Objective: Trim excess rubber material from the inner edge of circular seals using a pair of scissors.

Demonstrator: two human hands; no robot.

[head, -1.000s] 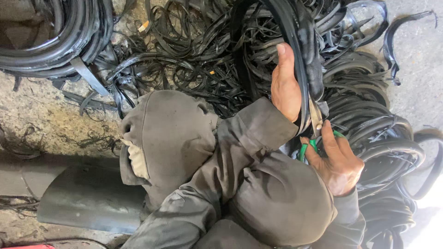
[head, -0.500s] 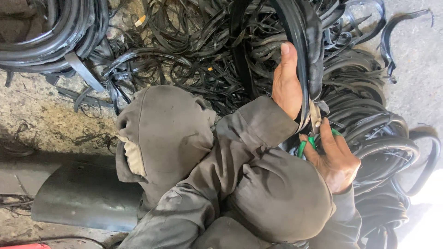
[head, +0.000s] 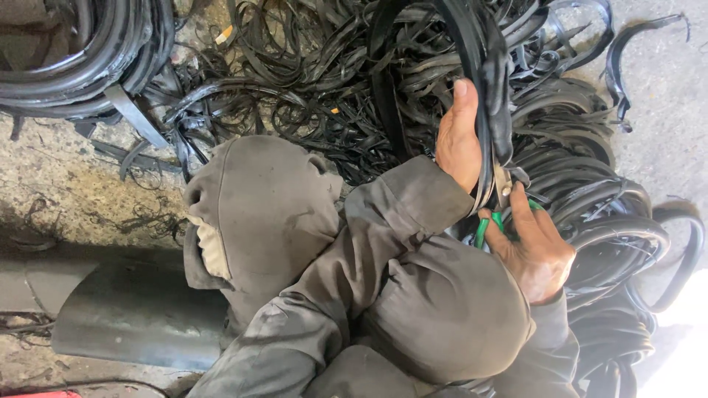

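Left hand (head: 459, 140): fingers clenched round a broad black rubber strip (head: 487, 81), thumb laid up along its near face, the other fingers hidden behind it. The grip sits just above the cutting point, which keeps the strip taut and steady there. From the hand the strip rises to the top edge of view.

Right hand (head: 535, 247): fingers wrapped through the green handles of a pair of shears (head: 495, 214), closed on them. The metal blades sit at the strip's lower edge, directly below the left hand; whether the blades are parted or shut cannot be told. Hands near each other, shears between them.

Both grey sleeves cross over the person's raised knees (head: 442, 317); the work is held out in front of the lap, over the pile rather than on it.

Beyond the hands: a dense heap of thin black rubber trimmings (head: 317, 96), tangled, spread over the concrete floor (head: 66, 177). Wider curved bands (head: 605, 221) lie stacked at right. Coiled thick rubber rings (head: 74, 51) at upper left. A dark curved sheet (head: 140, 317) lies by the left knee, lower left.
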